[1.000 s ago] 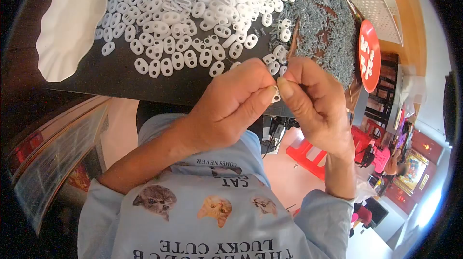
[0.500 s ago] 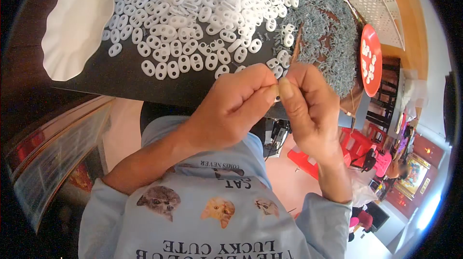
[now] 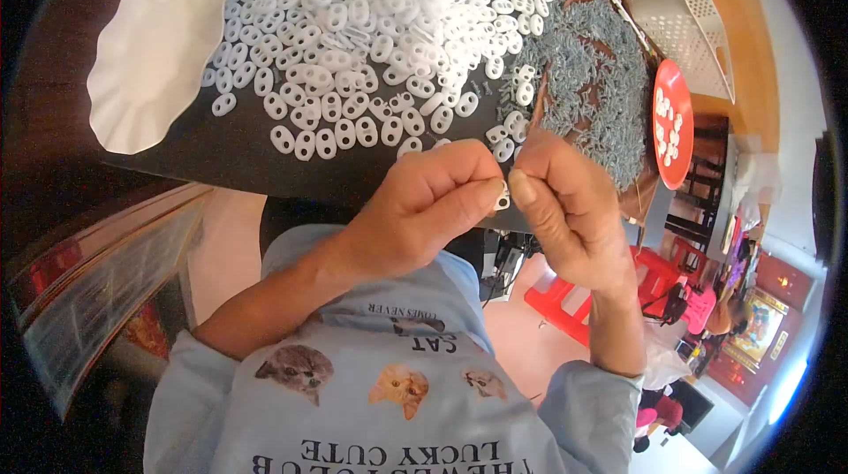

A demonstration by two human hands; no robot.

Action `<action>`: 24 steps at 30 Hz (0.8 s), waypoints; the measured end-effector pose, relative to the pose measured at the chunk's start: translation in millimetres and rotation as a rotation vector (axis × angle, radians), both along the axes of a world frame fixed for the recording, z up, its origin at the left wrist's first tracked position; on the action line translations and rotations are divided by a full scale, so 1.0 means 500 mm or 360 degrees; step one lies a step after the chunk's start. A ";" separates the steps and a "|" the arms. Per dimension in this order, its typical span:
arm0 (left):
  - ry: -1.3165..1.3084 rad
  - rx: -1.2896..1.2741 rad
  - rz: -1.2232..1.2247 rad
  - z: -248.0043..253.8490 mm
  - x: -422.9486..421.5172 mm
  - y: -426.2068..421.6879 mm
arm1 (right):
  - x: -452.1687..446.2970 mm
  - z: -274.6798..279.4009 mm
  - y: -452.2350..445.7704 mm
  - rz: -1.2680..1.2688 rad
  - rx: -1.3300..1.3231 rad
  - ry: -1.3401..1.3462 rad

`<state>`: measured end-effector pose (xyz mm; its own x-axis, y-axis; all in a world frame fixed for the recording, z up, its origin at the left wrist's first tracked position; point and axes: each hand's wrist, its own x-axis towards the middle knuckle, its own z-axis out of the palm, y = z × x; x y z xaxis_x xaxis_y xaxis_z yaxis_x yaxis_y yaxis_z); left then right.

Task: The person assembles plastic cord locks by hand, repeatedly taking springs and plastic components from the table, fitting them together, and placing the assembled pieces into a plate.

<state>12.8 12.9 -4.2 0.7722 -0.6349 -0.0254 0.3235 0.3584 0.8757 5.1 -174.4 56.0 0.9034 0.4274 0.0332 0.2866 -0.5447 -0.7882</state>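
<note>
On the dark bench (image 3: 190, 169), white pieces (image 3: 331, 59) lie heaped beside grey parts (image 3: 579, 54). The left hand (image 3: 428, 209) has a two-holed piece (image 3: 503, 202) in its grip, just beside the right hand (image 3: 572, 218), whose grip is narrow, contents hidden.

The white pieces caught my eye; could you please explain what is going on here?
A person's left hand and right hand meet at the edge of the dark table; the left seemingly pinches a small white piece, what the right grips is hidden. In front lies a heap of similar pieces, with grey parts to its right. Farther right, a red plate holds some white ones.
</note>
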 end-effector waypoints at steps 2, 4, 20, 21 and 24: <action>-0.0022 0.0001 0.0026 -0.003 -0.003 -0.002 | 0.000 0.000 0.005 0.0001 -0.0027 -0.0030; 0.0022 -0.0057 0.0053 -0.015 -0.006 -0.008 | -0.004 0.004 0.013 0.0003 -0.0051 -0.0058; -0.0098 0.0053 0.0121 -0.004 -0.002 -0.003 | -0.007 0.029 -0.005 -0.0198 0.0174 0.0492; -0.0063 0.0035 0.0105 -0.004 0.000 -0.002 | 0.002 0.029 -0.009 -0.0282 0.0199 0.0464; -0.0087 0.0116 0.0108 -0.001 0.000 -0.003 | 0.056 0.031 -0.013 -0.0413 0.0128 0.0440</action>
<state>12.8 11.3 -5.0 0.8147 -0.5793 -0.0265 0.2520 0.3126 0.9158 33.0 -180.7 71.4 0.9607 0.1894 -0.2027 -0.0819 -0.5046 -0.8594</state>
